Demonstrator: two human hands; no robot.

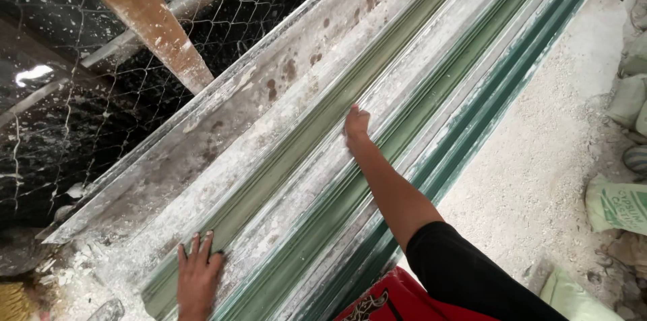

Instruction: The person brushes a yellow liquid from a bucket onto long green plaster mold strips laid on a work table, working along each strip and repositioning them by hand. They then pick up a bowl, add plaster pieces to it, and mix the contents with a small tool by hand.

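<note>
While the left hand (197,274) lies flat with fingers spread on the near end of the green mould (323,132), the right hand (356,125) presses further up, fingers closed together; its long axis runs away to upper right.

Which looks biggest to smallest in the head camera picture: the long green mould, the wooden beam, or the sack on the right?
1. Long green mould: it crosses the whole picture.
2. Wooden beam: nearer the camera, so its true size is unsure.
3. Sack: partly cut off by the edge.
</note>
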